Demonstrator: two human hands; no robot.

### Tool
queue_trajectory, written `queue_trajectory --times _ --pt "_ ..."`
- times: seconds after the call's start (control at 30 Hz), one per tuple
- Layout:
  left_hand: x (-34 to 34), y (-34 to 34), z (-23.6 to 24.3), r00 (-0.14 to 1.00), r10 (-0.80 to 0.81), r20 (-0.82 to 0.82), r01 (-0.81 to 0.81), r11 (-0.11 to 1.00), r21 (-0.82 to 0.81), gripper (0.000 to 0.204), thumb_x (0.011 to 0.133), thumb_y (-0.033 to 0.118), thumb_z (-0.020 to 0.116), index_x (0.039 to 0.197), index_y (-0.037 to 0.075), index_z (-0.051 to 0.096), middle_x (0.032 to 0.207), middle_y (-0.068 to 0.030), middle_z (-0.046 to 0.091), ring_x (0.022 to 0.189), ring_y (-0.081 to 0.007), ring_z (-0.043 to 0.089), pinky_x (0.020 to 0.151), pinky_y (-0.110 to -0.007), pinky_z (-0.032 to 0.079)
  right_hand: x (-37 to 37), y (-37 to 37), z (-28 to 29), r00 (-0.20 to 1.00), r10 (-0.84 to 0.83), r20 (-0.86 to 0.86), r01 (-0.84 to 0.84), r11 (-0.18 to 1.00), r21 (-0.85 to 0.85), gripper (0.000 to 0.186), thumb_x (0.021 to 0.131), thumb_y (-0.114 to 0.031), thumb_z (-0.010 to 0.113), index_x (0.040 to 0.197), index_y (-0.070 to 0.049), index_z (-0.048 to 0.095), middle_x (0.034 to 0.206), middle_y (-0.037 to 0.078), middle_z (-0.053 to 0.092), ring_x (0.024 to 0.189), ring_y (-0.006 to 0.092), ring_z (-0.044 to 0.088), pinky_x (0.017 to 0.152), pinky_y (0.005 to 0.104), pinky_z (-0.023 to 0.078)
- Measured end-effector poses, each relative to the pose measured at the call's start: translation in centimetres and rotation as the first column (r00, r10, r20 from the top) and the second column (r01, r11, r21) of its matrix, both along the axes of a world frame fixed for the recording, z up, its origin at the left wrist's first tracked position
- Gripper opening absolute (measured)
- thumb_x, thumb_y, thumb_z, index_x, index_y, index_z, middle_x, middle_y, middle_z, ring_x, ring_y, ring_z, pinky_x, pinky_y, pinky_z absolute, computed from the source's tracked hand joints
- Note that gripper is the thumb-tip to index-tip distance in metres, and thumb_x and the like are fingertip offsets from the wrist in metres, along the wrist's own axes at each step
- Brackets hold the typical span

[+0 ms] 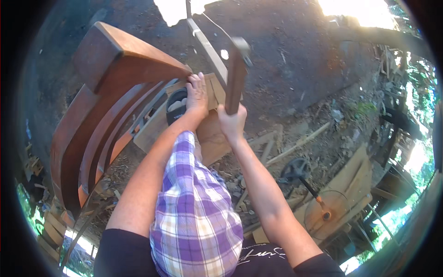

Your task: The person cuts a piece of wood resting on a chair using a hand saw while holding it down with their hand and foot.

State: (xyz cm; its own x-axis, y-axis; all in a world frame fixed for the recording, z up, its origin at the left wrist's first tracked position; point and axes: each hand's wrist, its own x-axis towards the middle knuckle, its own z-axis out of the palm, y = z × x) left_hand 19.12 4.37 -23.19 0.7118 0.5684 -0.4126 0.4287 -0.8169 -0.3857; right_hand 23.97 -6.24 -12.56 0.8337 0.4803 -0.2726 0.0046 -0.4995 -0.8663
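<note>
My right hand [232, 121] is closed around the wooden handle of a hammer [236, 83]. The hammer stands upright, its blurred metal head raised at the top. To its left, my left hand [197, 99] rests against the narrow end of a brown curved wooden furniture frame [147, 60], its fingers stretched upward. Whether anything small lies under those fingers is hidden. The frame has a thick block-like end and several curved parallel slats [99, 138] curving down on the left. Pale boards [210, 134] lie below both hands.
A foot in a black sandal [176, 107] is beside the boards. Purple plaid cloth [196, 212] covers my lap. A long wooden bar [210, 53] slants behind the hammer. Wood scraps and shavings litter the ground at right, near a dark wheel [295, 168] and a plywood sheet [341, 198].
</note>
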Motion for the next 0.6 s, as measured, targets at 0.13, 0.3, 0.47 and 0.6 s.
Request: queue_trajectory --times 0.13,0.3,0.47,0.6 --pt "-0.1 0.0 0.1 1.000 -0.014 -0.005 0.014 0.998 0.058 0.098 0.078 0.045 0.062 0.151 -0.006 0.020 0.142 -0.0225 0.035 0.129 -0.0387 0.034 0.101 -0.045 0.032 0.4 2.3 -2.0 0.997 0.072 0.009 -0.072 0.996 0.054 0.011 0.079 -0.008 0.062 0.085 0.001 0.063 0.064 0.016 0.060 0.060 0.0198 0.062 0.059 0.0353 0.048" --pt "0.3 0.2 1.2 0.998 0.000 -0.058 -0.007 0.991 -0.136 0.102 0.075 0.046 0.065 0.150 -0.006 0.020 0.141 -0.0227 0.034 0.130 -0.0395 0.032 0.101 -0.045 0.032 -1.5 -1.9 7.1 0.996 0.054 -0.069 -0.053 0.998 0.026 0.010 0.081 -0.007 0.064 0.086 0.002 0.064 0.067 0.014 0.062 0.065 0.0148 0.063 0.060 0.0323 0.049" --pt "0.4 0.2 2.5 0.997 0.028 -0.066 -0.032 0.998 -0.063 0.108 0.070 0.043 0.068 0.149 -0.010 0.017 0.143 -0.0252 0.033 0.131 -0.0387 0.033 0.102 -0.043 0.031 -4.2 -9.7 14.0 0.979 -0.033 -0.201 0.053 0.994 0.091 0.022 0.087 -0.008 0.066 0.068 -0.008 0.055 0.059 -0.004 0.051 0.053 0.0054 0.047 0.048 0.0246 0.036" --pt "0.2 -0.3 2.0 0.997 0.006 -0.072 -0.010 0.998 -0.064 0.082 0.087 0.035 0.056 0.150 -0.005 0.021 0.143 -0.0237 0.035 0.130 -0.0407 0.033 0.099 -0.046 0.032 -3.5 -7.8 9.3 0.991 0.033 -0.129 -0.055 0.983 -0.174 0.013 0.083 -0.007 0.066 0.076 0.000 0.057 0.060 0.004 0.053 0.055 0.0114 0.051 0.052 0.0321 0.041"
